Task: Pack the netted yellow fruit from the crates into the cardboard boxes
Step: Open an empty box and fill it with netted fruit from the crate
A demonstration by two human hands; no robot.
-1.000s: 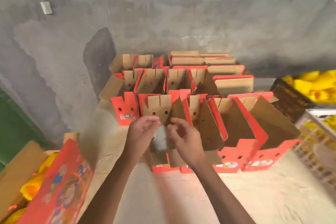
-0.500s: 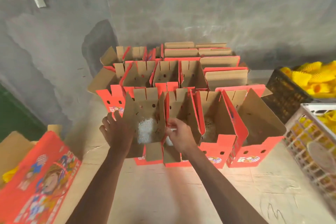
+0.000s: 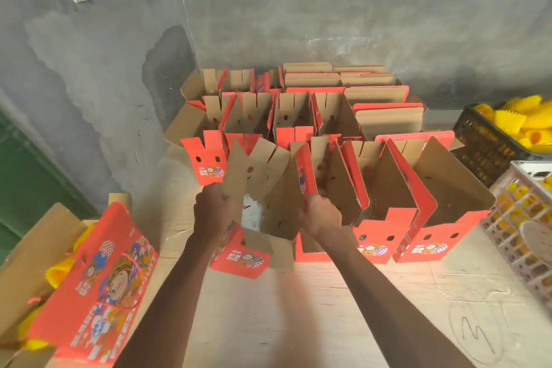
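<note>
An open red cardboard box (image 3: pixel 239 258) stands tilted at the front of a block of boxes. My left hand (image 3: pixel 211 212) grips its left flap. My right hand (image 3: pixel 321 213) grips its right flap. Inside the box lies white net padding (image 3: pixel 252 213). Netted yellow fruit (image 3: pixel 519 119) fills a black crate (image 3: pixel 478 143) at the right edge. A white crate (image 3: pixel 513 236) below it holds more yellow fruit.
Several open red boxes (image 3: pixel 442 218) stand in rows on the wooden table (image 3: pixel 298 308), back to the grey wall. A closed printed red box (image 3: pixel 98 287) lies at the lower left over a brown carton (image 3: pixel 33 251) with yellow netting.
Both hands moved onto the front box's flaps and took hold of them. The box has tipped and shifted toward me out of its row.
</note>
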